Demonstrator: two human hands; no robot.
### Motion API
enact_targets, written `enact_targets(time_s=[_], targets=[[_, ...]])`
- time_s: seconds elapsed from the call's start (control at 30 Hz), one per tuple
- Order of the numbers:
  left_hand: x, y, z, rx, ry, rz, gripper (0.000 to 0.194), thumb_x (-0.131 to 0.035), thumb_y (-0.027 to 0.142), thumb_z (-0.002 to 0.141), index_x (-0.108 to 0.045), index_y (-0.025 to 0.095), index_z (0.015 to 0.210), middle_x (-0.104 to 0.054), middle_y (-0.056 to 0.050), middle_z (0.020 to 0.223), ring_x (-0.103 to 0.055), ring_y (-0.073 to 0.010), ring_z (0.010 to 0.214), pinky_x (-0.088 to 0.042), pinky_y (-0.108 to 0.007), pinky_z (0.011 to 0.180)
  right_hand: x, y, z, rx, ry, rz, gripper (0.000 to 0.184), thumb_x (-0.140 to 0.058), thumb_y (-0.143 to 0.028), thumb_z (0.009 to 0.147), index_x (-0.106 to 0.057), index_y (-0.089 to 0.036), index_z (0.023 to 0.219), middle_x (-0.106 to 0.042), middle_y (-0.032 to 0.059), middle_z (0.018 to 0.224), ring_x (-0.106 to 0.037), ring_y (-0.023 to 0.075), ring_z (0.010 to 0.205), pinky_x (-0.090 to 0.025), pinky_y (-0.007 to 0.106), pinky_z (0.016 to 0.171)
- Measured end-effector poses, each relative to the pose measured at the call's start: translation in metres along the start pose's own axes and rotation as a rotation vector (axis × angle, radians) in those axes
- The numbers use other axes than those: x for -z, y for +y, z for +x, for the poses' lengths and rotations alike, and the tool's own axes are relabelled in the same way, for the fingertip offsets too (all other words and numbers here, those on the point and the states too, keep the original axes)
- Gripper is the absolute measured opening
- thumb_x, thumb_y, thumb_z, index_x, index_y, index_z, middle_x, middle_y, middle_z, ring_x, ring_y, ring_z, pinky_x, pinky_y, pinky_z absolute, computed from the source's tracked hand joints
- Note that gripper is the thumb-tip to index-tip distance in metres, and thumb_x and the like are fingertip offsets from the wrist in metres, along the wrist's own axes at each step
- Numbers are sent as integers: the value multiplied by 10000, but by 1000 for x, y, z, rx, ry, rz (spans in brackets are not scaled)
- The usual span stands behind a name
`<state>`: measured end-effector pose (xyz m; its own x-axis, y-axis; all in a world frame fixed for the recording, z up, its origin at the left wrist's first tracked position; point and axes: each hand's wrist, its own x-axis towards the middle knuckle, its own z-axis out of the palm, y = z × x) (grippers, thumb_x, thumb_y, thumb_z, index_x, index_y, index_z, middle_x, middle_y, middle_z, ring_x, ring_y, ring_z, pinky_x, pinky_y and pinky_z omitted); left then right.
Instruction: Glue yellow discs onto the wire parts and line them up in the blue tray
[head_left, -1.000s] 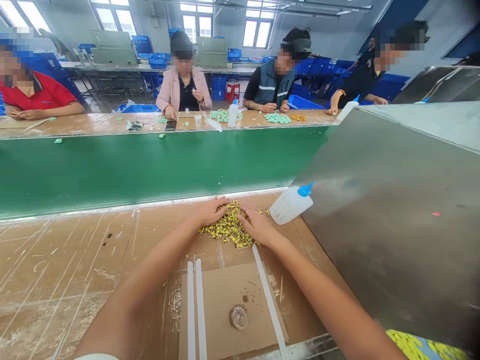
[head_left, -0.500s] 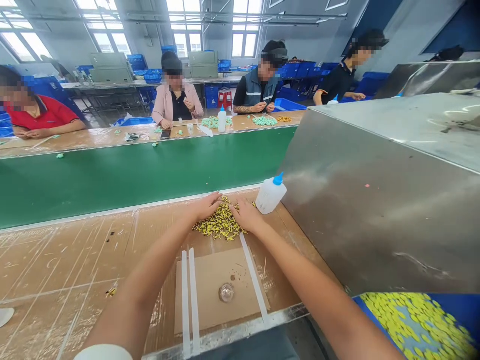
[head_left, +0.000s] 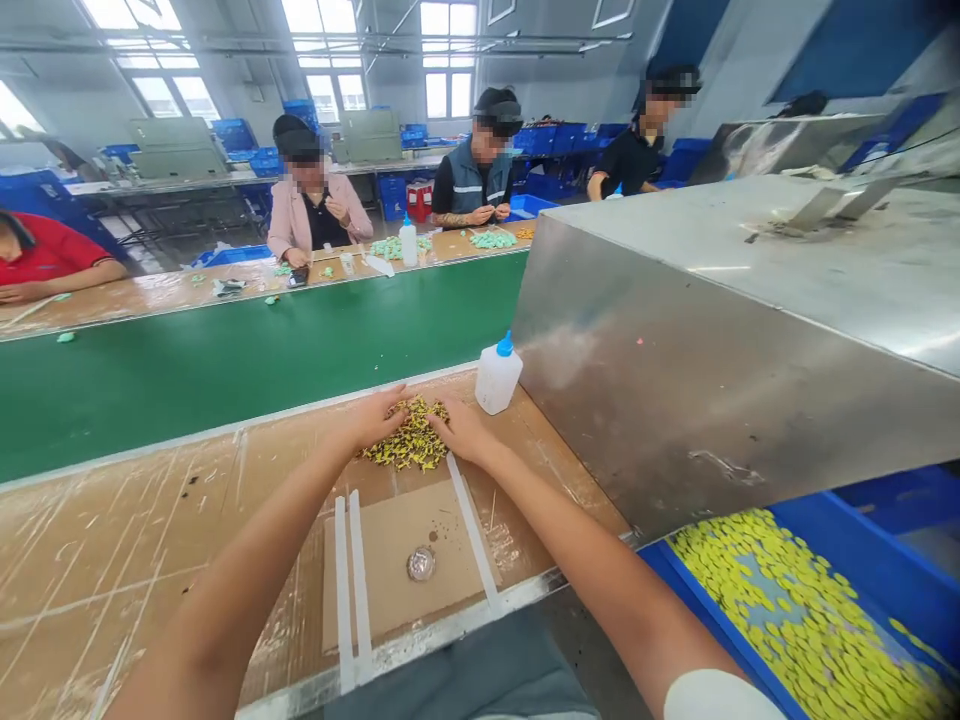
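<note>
Both bare hands are working at the pile of small yellow pieces (head_left: 405, 438), which is lying on the cardboard-covered bench (head_left: 127, 525) at 12 o'clock. The left hand (head_left: 370, 420) is resting on the pile's left edge and the right hand (head_left: 457, 430) on its right edge. Both are palm-down with the fingers spread in a wide grip, and neither is closing on a held item. Just below the pile, a cardboard sheet (head_left: 397, 565) is carrying a small round metal dish (head_left: 421, 563), with white strips (head_left: 345, 590) lying along its left side. Near the right hand at 1 o'clock, a white plastic bottle (head_left: 497, 378) with a blue nozzle is standing upright; its contents cannot be determined. At 4 o'clock, a blue tray (head_left: 709, 625) is holding a dense layer of yellow discs (head_left: 795, 600). A steel housing (head_left: 660, 350) is rising at 2 o'clock. Beyond a green conveyor belt (head_left: 225, 400), at 11 o'clock, a co-worker in a pink jacket (head_left: 311, 205) and, at 12 o'clock, a co-worker in a grey vest (head_left: 472, 180) are seated behind heaps of green pieces (head_left: 394, 247). Blue crates (head_left: 540, 140) are stacked farther back.
</note>
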<state>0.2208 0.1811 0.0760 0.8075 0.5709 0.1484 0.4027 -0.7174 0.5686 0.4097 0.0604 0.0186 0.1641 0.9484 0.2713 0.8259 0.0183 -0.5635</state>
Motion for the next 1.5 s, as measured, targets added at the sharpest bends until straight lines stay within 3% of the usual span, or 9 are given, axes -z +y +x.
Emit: enact_targets(time_s=[0.13,0.27,0.33,0.43,0.63,0.87,1.07,1.33,1.5], targets=[[21,36,-97,137,455,-65,423,-469,367,958,-648,199,1303,-657,-109,1382,-589,-249,1310,-402,-439,1176,11,6,-25,92,110,70,420,-429,-388,1021,-641,-127,1273,-635,178,1365,-568,286,1317,-434,437,1147],[-11,73,-229,443,939,-194,230,-588,369,947,-713,256,1104,-745,-66,1097,-705,-238,1019,-549,-402,974,12,17,-51,155,210,148,398,-437,-440,1019,-720,-167,1076,-741,161,1090,-679,301,1062,-514,479,1012],[-36,80,-281,654,990,-180,210,-622,391,923,-713,246,1044,-749,-69,1022,-708,-232,892,-578,-387,854,10,21,-59,200,224,163,346,-524,-459,992,-736,-188,1032,-751,139,1006,-690,292,977,-539,461,940],[-60,78,-321,815,861,-122,271,-639,422,881,-713,229,1057,-751,-87,1006,-706,-237,810,-585,-385,754,2,25,-65,356,209,108,284,-608,-457,963,-756,-216,989,-750,95,906,-692,258,857,-553,409,824],[-60,57,-297,859,680,129,302,-545,385,903,-728,206,1064,-697,-99,907,-674,-248,786,-567,-424,799,-22,29,-63,457,116,20,361,-561,-499,992,-760,-199,1024,-706,98,894,-658,262,840,-528,405,765],[-53,23,-241,918,711,121,317,-614,400,882,-725,164,1061,-655,-158,1052,-646,-342,1016,-491,-511,987,-27,32,-64,449,91,50,379,-524,-498,1013,-743,-190,986,-685,93,908,-649,253,841,-525,395,748],[-42,16,-236,973,793,-93,168,-679,368,827,-725,207,825,-701,-130,998,-644,-346,1067,-460,-508,1022,-23,30,-63,439,36,11,363,-511,-472,1022,-738,-189,1023,-691,110,967,-654,263,880,-533,400,777],[-31,65,-246,907,884,-766,550,-769,652,694,-749,153,923,-735,-89,883,-651,-162,695,-531,-295,647,-18,24,-63,441,47,10,332,-515,-421,1023,-754,-191,1040,-695,106,932,-656,256,843,-536,392,750],[-39,123,-245,837,911,-1071,414,-878,523,685,-800,160,868,-753,-83,855,-672,-139,717,-521,-222,637,-12,16,-67,514,64,121,222,-572,-339,1010,-732,-196,1066,-704,76,932,-677,231,867,-543,362,785]])
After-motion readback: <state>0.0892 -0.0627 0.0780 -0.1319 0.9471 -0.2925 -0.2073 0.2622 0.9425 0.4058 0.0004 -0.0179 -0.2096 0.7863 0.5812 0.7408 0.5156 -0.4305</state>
